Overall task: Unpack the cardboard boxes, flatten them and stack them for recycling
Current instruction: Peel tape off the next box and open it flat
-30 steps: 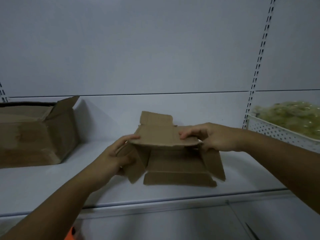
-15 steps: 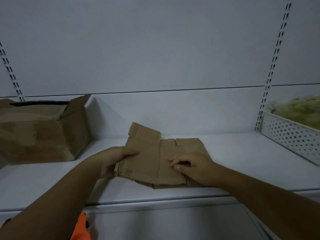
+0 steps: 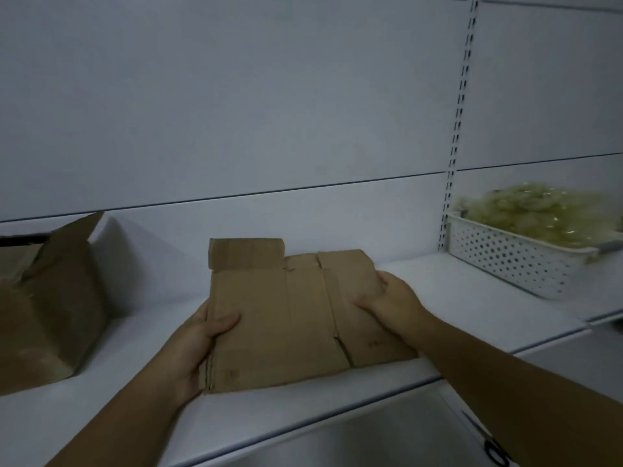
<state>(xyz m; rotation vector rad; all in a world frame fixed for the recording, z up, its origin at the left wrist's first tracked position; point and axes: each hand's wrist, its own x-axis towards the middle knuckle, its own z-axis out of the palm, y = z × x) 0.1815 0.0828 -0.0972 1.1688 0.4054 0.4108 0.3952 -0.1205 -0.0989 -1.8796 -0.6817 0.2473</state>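
At frame centre, flattened box (image 3: 286,315) gripped at both edges by left hand (image 3: 199,345) and right hand (image 3: 387,303); flattening judged done, stacking next, open box (image 3: 50,308) lower left pending.

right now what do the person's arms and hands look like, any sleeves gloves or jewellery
Both arms are bare along all that shows: no sleeves reach into view. The left hand and the right hand wear no gloves, and no rings, watch or bracelets can be seen on the fingers or wrists. The light is dim, so finer marks cannot be told.
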